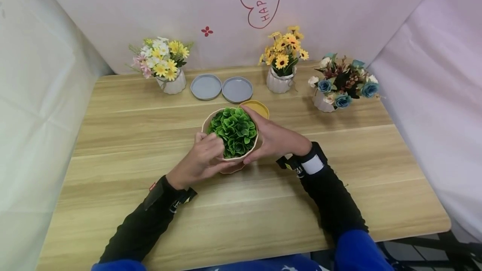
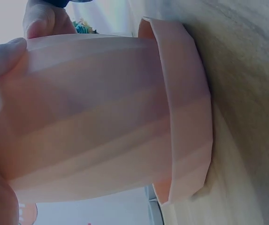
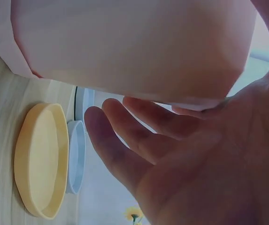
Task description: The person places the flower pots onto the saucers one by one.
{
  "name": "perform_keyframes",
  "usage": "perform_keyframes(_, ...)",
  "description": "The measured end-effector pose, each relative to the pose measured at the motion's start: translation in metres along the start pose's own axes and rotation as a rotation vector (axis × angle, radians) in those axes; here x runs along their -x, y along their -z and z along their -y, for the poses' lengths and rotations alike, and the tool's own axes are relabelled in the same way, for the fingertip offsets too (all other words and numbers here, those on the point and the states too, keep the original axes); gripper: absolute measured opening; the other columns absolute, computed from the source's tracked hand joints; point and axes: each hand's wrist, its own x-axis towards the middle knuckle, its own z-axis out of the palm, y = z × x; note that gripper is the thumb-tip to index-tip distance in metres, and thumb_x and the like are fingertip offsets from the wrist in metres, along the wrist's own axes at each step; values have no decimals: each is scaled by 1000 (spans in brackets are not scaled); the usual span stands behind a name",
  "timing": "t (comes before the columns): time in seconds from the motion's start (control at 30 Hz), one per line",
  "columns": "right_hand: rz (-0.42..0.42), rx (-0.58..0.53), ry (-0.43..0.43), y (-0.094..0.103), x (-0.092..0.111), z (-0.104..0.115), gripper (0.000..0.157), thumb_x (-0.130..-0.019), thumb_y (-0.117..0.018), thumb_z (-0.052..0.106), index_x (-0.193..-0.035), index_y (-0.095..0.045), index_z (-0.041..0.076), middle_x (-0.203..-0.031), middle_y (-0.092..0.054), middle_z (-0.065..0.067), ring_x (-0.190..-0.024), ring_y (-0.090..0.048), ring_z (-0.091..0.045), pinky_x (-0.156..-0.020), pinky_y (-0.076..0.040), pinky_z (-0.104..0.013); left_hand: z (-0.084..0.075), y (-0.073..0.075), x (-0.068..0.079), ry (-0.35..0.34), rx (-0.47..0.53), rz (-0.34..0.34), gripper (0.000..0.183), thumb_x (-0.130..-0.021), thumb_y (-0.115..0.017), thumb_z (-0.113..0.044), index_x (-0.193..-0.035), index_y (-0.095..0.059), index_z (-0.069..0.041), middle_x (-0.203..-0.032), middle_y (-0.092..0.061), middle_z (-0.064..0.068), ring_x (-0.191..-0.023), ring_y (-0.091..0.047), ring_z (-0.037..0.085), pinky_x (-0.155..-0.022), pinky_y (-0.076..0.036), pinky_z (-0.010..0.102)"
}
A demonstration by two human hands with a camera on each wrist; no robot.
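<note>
Was hemmed in by white cloth: a back panel printed with a red heart lettered HAPPY and a small red flower, a left drape, a right drape. Held a softly lit wood-grain surface, with dark bars above grey floor beyond.

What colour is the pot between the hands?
Peachy pink; the pot shows best in the left wrist view.

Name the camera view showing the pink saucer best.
The left wrist view: the pink saucer shows a broad, unobstructed outer wall. The head view shows only a sliver past the pot; the right wrist view cuts it off at upper left.
</note>
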Motion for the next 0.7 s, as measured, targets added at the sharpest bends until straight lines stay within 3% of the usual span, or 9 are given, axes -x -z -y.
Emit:
perform_keyframes(0.2,-1,-19,-8,-3,-1,2,148,-69,-102,29,-169,6,13,-170,-33,-16,-153,-42,-33,-128,-35,-51,-3,1,-3,-2,-82,-10,50,-71,-96,-16,-82,-48,-12,-79,-48,-1,-83,-45,17,-82,-33,41)
perform_keyframes(0.3,-7,-9,-28,-4,0,5,149,-68,-102,29,-168,7,13,-170,-31,-17,-154,-40,-33,-129,-34,-51,-6,5,-5,39,-156,-63,53,-66,-99,-26,-94,-58,-10,-96,-61,6,-96,-52,24,-87,-40,43)
perform_keyframes(0.4,-26,22,-74,-5,2,11,152,-67,-102,34,-168,9,14,-172,-25,-17,-157,-34,-32,-131,-30,-52,-10,10,-8,194,-181,-114,87,-59,-100,-40,-128,-60,-3,-132,-61,19,-120,-51,33,-99,-43,50)
perform_keyframes(0.5,-44,62,-89,-9,2,16,153,-66,-102,39,-169,9,13,-172,-21,-18,-159,-30,-32,-132,-28,-53,-14,15,-10,453,-113,-74,133,-59,-99,-54,-162,-33,-4,-162,-39,23,-144,-40,38,-119,-39,58)
perform_keyframes(0.6,-74,88,-64,-14,0,18,149,-67,-102,39,-168,3,11,-170,-25,-16,-157,-32,-27,-131,-31,-50,-15,14,-9,677,-11,43,149,-64,-95,-63,-171,-4,-12,-174,-20,20,-159,-28,38,-126,-32,65)
perform_keyframes(0.7,-111,85,-34,-20,-3,15,140,-66,-102,35,-166,-6,11,-165,-32,-11,-153,-36,-22,-129,-35,-47,-15,13,-9,775,66,123,148,-70,-92,-63,-171,6,-16,-176,-17,18,-161,-27,36,-127,-31,64)
